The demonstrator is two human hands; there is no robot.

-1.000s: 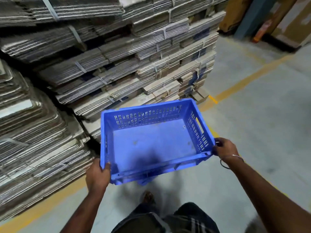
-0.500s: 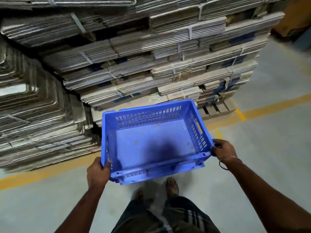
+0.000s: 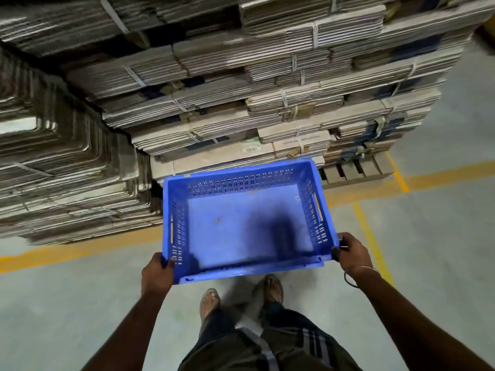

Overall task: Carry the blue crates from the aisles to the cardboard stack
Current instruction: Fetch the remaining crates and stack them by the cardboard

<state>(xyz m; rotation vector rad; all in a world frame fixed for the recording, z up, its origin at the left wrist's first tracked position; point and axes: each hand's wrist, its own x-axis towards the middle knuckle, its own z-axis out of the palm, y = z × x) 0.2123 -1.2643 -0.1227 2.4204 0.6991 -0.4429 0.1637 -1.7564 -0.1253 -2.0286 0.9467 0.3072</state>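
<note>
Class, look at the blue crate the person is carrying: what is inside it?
The blue crate holds nothing: only its bare floor shows, with a few small marks and a dark shadow. The left hand and right hand grip its near corners. Its underside is hidden.

Bare forearms, thin wrist bangle — dark striped trousers, sandals

Dim, even indoor light from above. A dark shadow falls across the crate bottom and onto the floor near the feet. Wide-angle distortion bends the cardboard stack toward the edges. Slight blur softens the upper stack and corners.
</note>
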